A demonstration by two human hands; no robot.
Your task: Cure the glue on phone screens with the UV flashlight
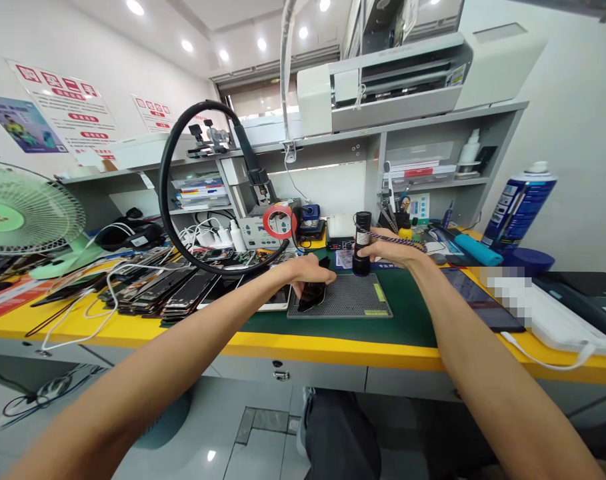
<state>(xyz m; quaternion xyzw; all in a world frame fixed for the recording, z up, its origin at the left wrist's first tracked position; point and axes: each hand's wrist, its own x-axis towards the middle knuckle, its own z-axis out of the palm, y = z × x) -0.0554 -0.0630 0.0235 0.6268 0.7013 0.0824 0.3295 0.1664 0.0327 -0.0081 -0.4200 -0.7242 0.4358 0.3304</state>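
Note:
My right hand [383, 248] is wrapped round a black flashlight [363, 257], held upright above a grey perforated mat [350, 300]. A dark braided wrist cord [395, 241] runs from the flashlight over that hand. At the mat's left side, my left hand [310, 272] grips a dark smartphone [313, 297] from above, its fingers along the edges. The phone looks tilted, its glossy face partly covered by my fingers. Under the mat lies a green work mat [413, 313].
Stacked phone screens [153, 290] and a green fan [13, 213] occupy the left. A black hose loop [165, 193] rises behind my left arm. Rightward are a tablet [477, 300], a white power strip-like block [557, 317] with a cable, and a blue spray can [520, 207].

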